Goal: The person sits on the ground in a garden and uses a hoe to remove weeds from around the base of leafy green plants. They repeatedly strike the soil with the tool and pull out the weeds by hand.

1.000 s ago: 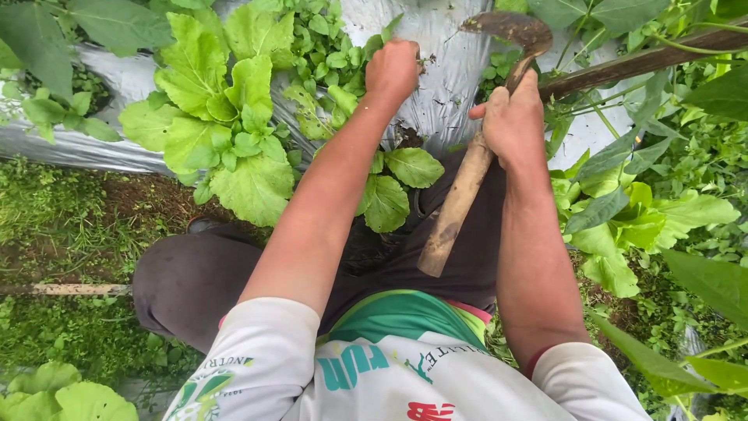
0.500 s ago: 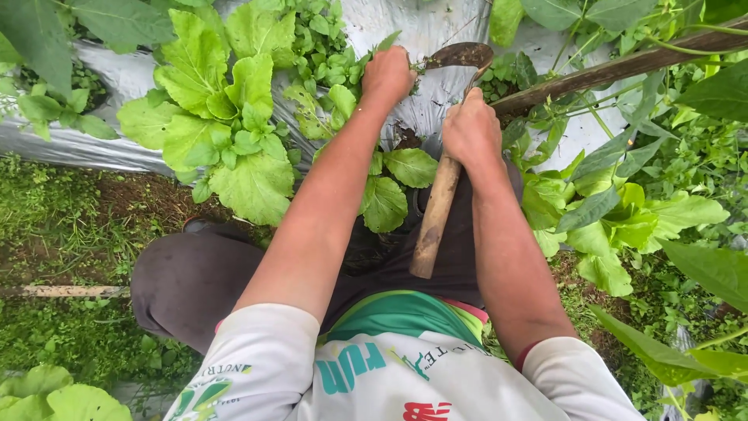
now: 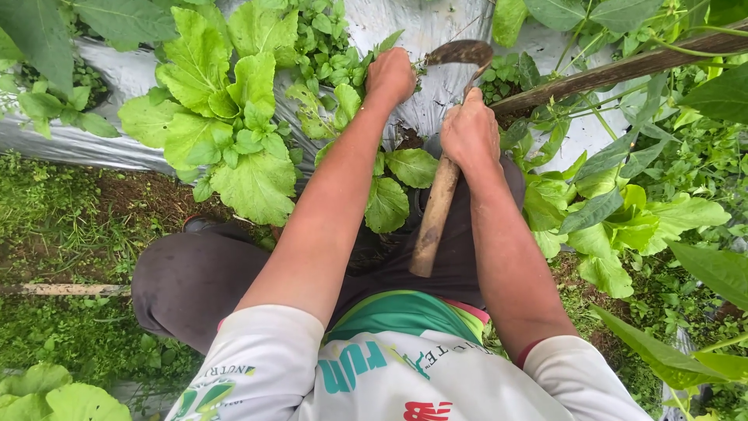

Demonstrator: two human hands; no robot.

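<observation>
So, my left hand (image 3: 392,75) has its fingers clamped on a weed clump (image 3: 331,58) on the silver mulch sheet (image 3: 436,93); right hand (image 3: 470,131) grips the sickle (image 3: 446,183), blade just right of the clump. Looks uncut yet, w/ more weeds left beside it.

Curved, soil-caked sickle (image 3: 448,140), wooden handle, blade tip beside gripped weeds (image 3: 343,66)

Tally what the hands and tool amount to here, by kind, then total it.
Hands: 2, the left hand gripping small weeds, the right hand gripping the sickle.
Sickles: 1, a sickle with a wooden handle and curved blade.
Wooden stakes: 1, the stake.
Total: 4
</observation>
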